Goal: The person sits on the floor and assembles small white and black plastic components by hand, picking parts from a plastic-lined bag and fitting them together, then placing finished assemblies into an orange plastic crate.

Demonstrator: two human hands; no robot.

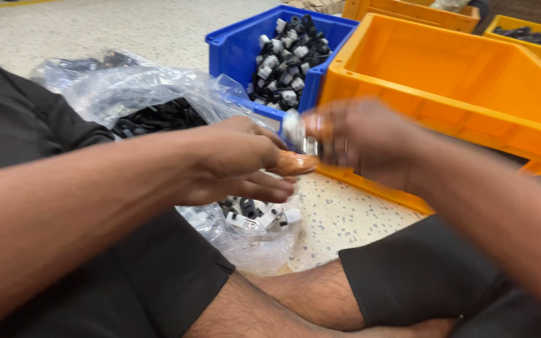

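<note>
Head view, from near to far: crossed legs in dark shorts (158, 281) fill the bottom of the frame. Mid-frame, the left hand (236, 163) has its fingers curled loosely; what it holds I cannot tell. Just right of it, the blurred right hand (358, 141) pinches a small white part (293, 128). Below the hands lies a clear bag (252, 241) of white parts. Beyond, upper centre, stands a blue bin (233, 53); to the right, an orange bin (458, 94).
</note>
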